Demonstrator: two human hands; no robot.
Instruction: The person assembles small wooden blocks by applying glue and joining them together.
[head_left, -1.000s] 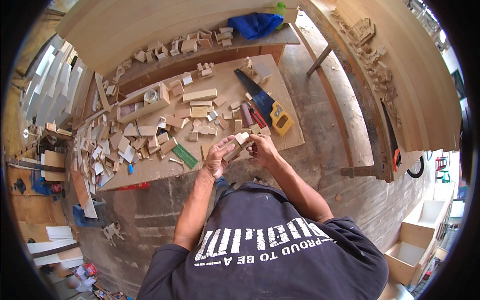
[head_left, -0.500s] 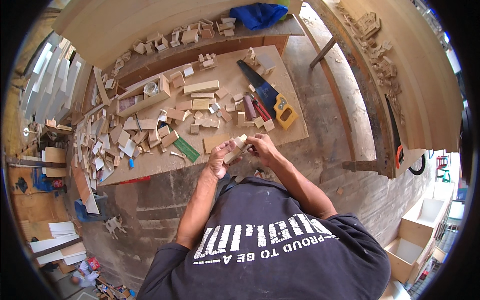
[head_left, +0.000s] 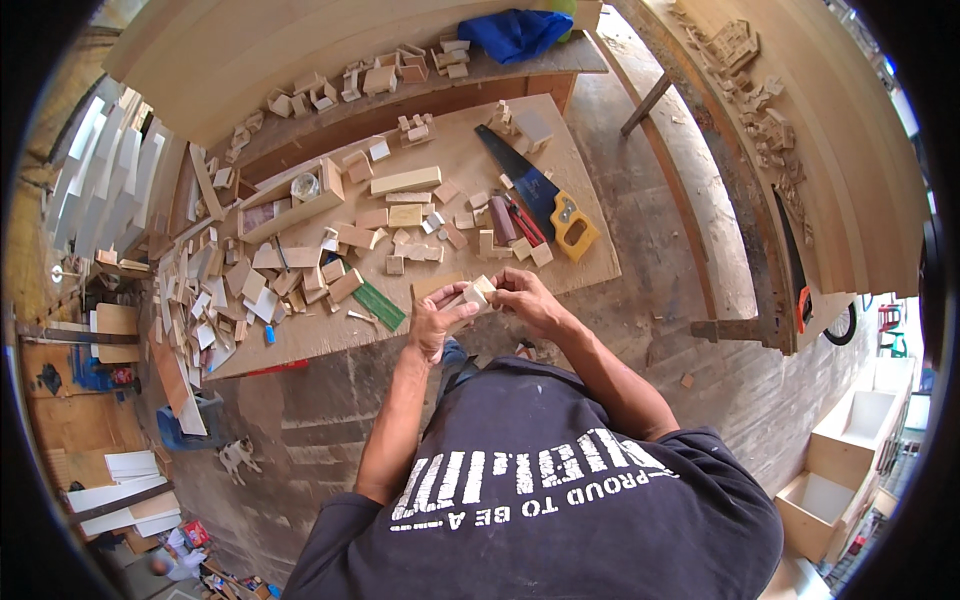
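Observation:
My left hand point(head_left: 436, 322) is closed round a small assembly of pale wooden blocks point(head_left: 473, 296), held over the near edge of the plywood worktable point(head_left: 315, 358). My right hand point(head_left: 522, 300) pinches the upper right end of the same blocks, partly covering them. Scattered offcuts point(head_left: 265, 295) and a green strip point(head_left: 375, 308) lie beyond and left of my hands. Right of them on the table rest a hand saw point(head_left: 568, 226) with a yellow handle, a purple cylinder point(head_left: 503, 220) and a red tool point(head_left: 525, 228). An open wooden box point(head_left: 300, 212) with a jar stands behind the offcuts.
A back shelf point(head_left: 520, 70) holds small wooden pieces and a blue cloth point(head_left: 512, 30). At right stands a plank-topped bench point(head_left: 840, 150); open boxes point(head_left: 830, 480) are at lower right. A blue container point(head_left: 185, 425) and a cat point(head_left: 238, 458) are on the floor at lower left.
My hands have shifted and turned slightly with the blocks between them, my left fingers now more over their side. The surroundings have shifted a little in view.

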